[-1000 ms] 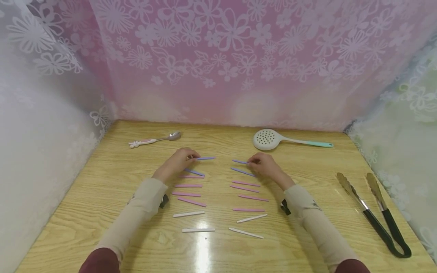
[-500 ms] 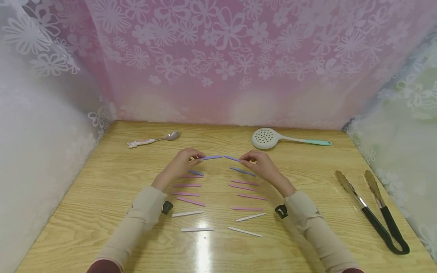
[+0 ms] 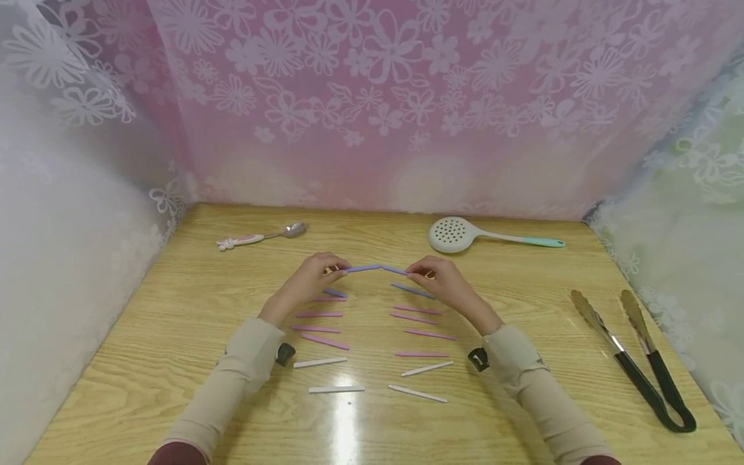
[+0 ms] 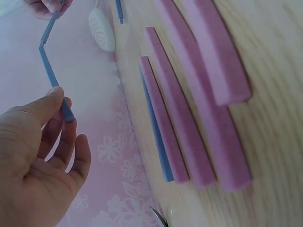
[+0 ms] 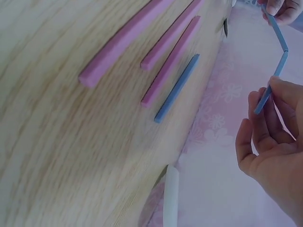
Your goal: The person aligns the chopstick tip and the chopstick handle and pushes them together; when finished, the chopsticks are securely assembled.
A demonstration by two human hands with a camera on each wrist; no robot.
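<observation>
Blue sticks [image 3: 363,268] pinched in fingers [image 4: 68,131] of left hand [image 3: 312,276], right hand [image 3: 449,283]; pink sticks [image 3: 318,314] nearer; spoon [image 3: 251,239], skimmer [image 3: 459,236] beyond.

The tabletop [image 3: 157,323] shows wood grain under a glossy finish, glare brightest at the lower middle of the head view. The blue sticks [image 4: 50,69] and pink sticks [image 4: 220,56] look smooth and matt. At upper left, the spoon [image 3: 294,230] has a shiny metal bowl; at upper right, the skimmer [image 3: 488,236] looks like smooth plastic. Patterned, thin-looking cloth [image 3: 395,129] fills the top.
</observation>
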